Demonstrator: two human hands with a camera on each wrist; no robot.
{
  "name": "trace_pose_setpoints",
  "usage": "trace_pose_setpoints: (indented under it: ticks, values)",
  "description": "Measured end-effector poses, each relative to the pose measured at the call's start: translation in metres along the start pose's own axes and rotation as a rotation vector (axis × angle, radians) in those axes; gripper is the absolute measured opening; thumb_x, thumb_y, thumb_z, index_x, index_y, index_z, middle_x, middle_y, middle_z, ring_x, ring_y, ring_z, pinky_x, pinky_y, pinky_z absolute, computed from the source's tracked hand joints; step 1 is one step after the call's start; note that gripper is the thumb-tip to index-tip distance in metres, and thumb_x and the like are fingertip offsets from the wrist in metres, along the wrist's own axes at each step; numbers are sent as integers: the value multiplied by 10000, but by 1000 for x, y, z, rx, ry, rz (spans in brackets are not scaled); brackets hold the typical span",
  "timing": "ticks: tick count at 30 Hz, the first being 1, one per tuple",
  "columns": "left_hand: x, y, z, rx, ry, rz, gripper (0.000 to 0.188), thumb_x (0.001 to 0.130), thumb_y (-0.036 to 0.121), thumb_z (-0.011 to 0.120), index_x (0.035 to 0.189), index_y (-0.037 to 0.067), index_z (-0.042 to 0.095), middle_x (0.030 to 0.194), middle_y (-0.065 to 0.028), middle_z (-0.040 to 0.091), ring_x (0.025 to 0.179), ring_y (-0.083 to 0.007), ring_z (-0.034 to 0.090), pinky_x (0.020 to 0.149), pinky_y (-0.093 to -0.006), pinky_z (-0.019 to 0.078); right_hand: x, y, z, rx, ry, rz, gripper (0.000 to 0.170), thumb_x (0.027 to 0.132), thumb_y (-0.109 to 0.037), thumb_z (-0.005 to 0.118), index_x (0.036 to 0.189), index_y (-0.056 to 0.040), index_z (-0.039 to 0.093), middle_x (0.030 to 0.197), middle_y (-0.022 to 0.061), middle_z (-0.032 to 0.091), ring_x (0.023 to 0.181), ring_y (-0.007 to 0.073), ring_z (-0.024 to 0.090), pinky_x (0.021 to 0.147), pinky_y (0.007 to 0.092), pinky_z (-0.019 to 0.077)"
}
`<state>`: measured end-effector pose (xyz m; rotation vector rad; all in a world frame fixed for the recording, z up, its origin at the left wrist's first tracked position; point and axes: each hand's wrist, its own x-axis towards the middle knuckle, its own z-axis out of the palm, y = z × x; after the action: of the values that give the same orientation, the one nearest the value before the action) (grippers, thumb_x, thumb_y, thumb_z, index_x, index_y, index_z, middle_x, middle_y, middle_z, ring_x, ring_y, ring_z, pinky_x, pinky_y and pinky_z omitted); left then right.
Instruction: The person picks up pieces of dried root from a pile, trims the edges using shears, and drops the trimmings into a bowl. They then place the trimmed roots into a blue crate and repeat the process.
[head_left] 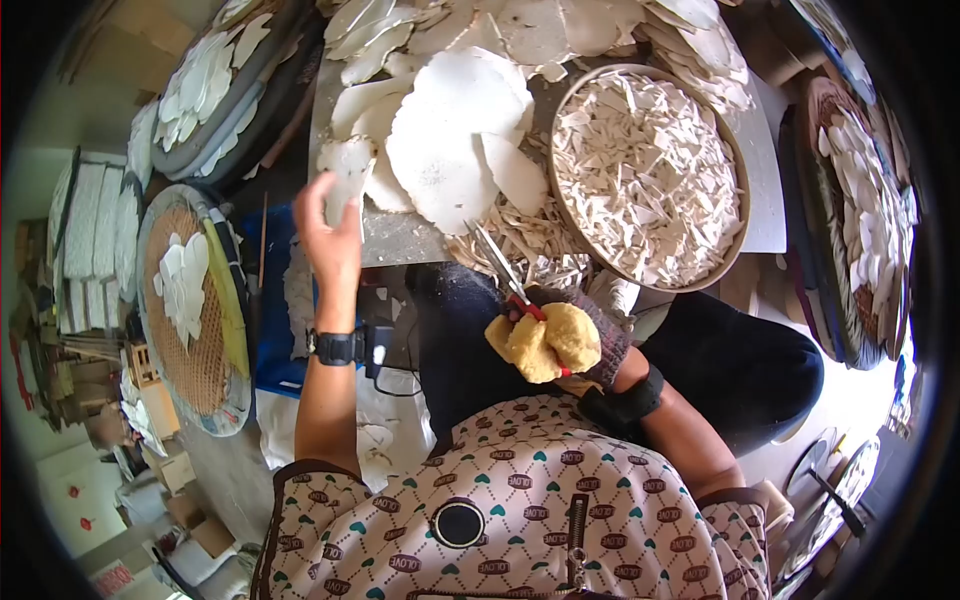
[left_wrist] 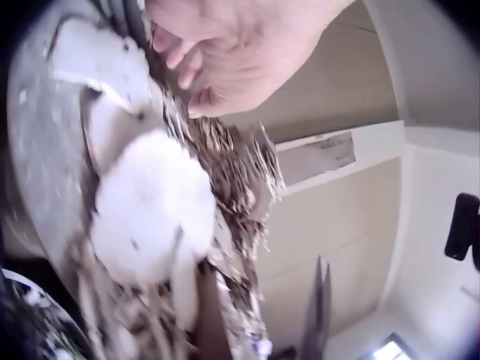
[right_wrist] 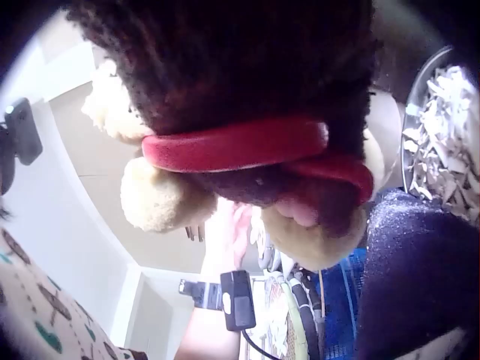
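My bare left hand (head_left: 332,240) hovers at the left side of the table with thumb and fingers spread beside a thin white slice (head_left: 347,165). The left wrist view shows its loosely bent fingers with nothing between them. My right hand (head_left: 590,335), in a dark knitted glove, grips a pair of scissors (head_left: 507,270) with red handles (right_wrist: 236,146). Yellow spongy padding (head_left: 573,338) covers its fingers around the handles. The blades point up toward the table edge, slightly parted. A large white slice (head_left: 445,140) lies just beyond them, with smaller slices around it.
A round tray (head_left: 741,190) full of cut white strips stands at the table's right. Loose strips (head_left: 535,235) lie by the front edge, and stacked slices (head_left: 560,30) at the back. Racks with white slices flank both sides; a blue crate (head_left: 280,375) stands below left.
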<state>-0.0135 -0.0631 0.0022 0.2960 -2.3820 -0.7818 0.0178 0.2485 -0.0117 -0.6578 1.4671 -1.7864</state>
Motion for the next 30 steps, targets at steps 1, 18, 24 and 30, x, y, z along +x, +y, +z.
trace_pose_setpoints:
  ticks: [1, 18, 24, 30]
  values:
    - [-3, 15, 9, -190, -145, 1, 318, 746, -29, 602, 1059, 4, 561, 1039, -122, 577, 980, -251, 554, 892, -322, 424, -1, -7, 7, -47, 63, -7, 306, 795, -57, 602, 1094, -19, 548, 993, 70, 621, 898, 117, 590, 813, 267, 472]
    - [-15, 108, 63, -76, -474, 59, 196, 804, 158, 629, 878, 66, 472, 628, -92, 598, 539, -229, 595, 505, -298, 462, -19, -11, 3, -260, 87, -21, 254, 775, -110, 616, 1004, -10, 568, 923, 103, 624, 864, 186, 606, 770, 288, 478]
    - [-37, 96, 24, -778, -492, -420, 263, 822, -32, 567, 1062, -5, 461, 934, -77, 611, 772, -81, 568, 672, -194, 457, -18, 39, -4, 810, 193, -181, 266, 837, -187, 599, 1011, 7, 543, 963, 83, 607, 873, 179, 590, 789, 304, 472]
    - [-58, 102, 22, -862, -719, -509, 320, 827, -15, 583, 1134, -19, 491, 998, -95, 615, 862, -110, 584, 761, -215, 474, -14, 58, -2, 102, 350, -294, 217, 863, -88, 559, 1065, -10, 550, 1033, 97, 608, 937, 163, 596, 821, 290, 478]
